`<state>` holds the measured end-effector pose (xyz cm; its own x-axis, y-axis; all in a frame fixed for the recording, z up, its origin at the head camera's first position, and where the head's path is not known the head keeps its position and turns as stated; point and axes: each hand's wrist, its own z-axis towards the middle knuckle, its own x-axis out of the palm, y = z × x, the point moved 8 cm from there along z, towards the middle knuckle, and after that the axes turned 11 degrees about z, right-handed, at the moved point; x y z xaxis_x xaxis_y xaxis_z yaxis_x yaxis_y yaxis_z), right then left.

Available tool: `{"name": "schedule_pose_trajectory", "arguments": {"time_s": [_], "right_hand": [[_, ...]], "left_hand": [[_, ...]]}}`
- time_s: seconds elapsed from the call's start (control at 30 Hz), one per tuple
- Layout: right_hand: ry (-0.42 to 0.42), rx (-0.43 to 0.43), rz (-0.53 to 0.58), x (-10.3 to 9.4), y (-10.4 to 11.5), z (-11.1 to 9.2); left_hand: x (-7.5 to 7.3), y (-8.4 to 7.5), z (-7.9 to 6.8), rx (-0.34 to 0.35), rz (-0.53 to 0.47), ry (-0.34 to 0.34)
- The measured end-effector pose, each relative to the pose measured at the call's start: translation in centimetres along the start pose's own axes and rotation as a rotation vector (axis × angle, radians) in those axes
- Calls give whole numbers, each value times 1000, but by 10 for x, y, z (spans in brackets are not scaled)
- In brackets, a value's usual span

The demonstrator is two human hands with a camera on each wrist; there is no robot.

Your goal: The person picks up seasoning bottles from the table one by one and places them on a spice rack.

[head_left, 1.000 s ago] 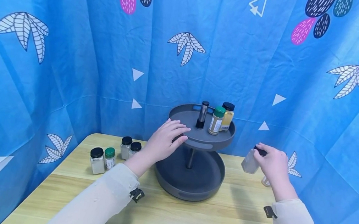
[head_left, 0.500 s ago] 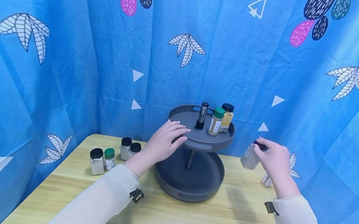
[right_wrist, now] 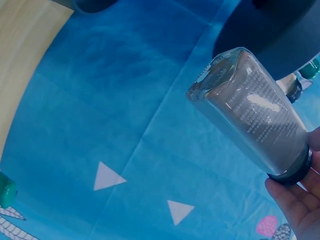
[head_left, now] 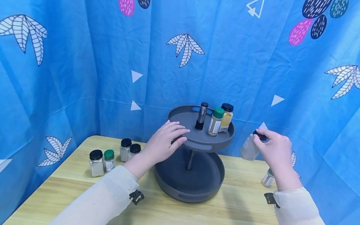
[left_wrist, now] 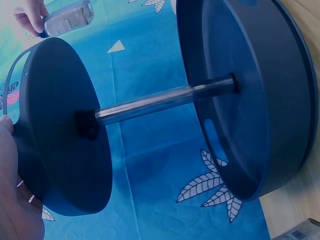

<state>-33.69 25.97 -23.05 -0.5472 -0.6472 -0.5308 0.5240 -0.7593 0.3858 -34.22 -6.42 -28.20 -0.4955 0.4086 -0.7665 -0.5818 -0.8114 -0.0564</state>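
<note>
My right hand [head_left: 275, 150] pinches the black cap of a clear spice jar [head_left: 249, 148], held tilted in the air to the right of a dark grey two-tier stand. In the right wrist view the jar [right_wrist: 255, 117] shows greyish contents and fine printing. My left hand [head_left: 166, 143] rests at the left front rim of the stand's upper tray [head_left: 182, 117], fingers extended over the edge. On that tray stand a slim black-capped bottle [head_left: 201, 116], a green-capped jar [head_left: 216, 122] and a yellow jar [head_left: 226, 119] with a black cap. The lower tray [head_left: 188, 195] holds nothing visible.
Several capped jars stand at the table's left, among them a black-capped one [head_left: 97, 164] and a green-capped one [head_left: 109, 161]. Another green-capped jar [head_left: 267, 178] stands partly behind my right wrist. A blue patterned curtain [head_left: 158, 71] surrounds the wooden table [head_left: 170, 220].
My right hand has lifted the spice jar higher and slightly leftward. More of the jar behind the right wrist shows. My left hand stays at the upper tray's rim.
</note>
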Motion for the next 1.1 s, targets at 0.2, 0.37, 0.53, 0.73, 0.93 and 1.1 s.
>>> {"name": "schedule_pose_trajectory", "arguments": {"time_s": [0.2, 0.37, 0.53, 0.73, 0.93, 1.1], "right_hand": [[-25, -29, -5, -7, 12, 7], [-19, -24, 14, -13, 20, 12], [-16, -24, 31, -17, 27, 18], [-41, -55, 22, -20, 35, 25], [-74, -98, 32, -24, 45, 32], [-81, -129, 46, -24, 52, 35]], "left_hand": [[0, 0, 0, 2, 3, -2], [1, 1, 0, 2, 4, -3], [2, 1, 1, 6, 6, -9], [2, 2, 0, 2, 10, -11], [2, 2, 1, 3, 6, -10], [3, 2, 1, -2, 7, -2]]}}
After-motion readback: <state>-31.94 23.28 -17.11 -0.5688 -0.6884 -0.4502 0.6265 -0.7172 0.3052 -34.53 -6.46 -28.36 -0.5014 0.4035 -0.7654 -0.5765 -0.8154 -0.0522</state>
